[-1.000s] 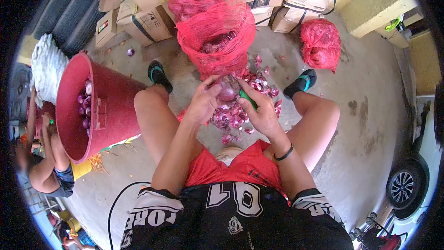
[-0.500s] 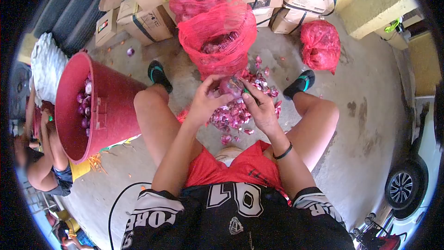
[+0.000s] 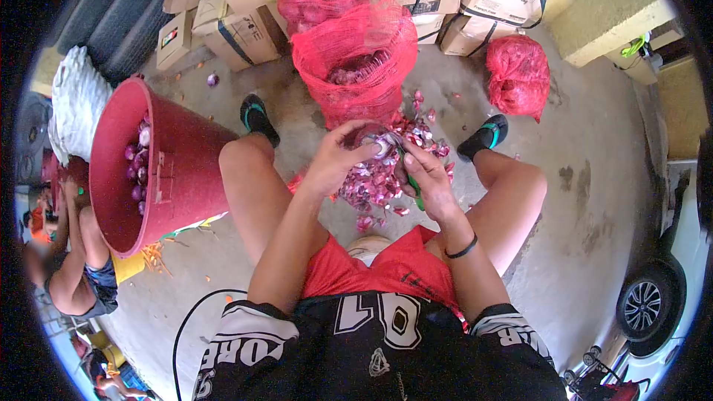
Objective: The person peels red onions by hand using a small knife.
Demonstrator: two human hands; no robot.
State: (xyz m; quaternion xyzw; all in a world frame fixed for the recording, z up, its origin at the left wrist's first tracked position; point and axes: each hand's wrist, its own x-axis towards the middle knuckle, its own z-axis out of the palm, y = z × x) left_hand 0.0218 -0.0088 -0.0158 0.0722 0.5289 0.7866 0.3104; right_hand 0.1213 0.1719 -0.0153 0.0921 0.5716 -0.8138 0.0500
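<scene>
The left hand (image 3: 340,160) has its grip closed round a red onion (image 3: 380,144), above skins (image 3: 371,184) on the floor (image 3: 579,134). The right hand (image 3: 431,180) grips a green-handled knife (image 3: 417,192) at the onion's right.

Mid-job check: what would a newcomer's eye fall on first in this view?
Probably the big red tub on the left, with onions inside, and the open red mesh sack straight ahead. Then the middle: above onion skins strewn on the floor, the left hand holds an onion while the right hand grips a green-handled tool.
</scene>
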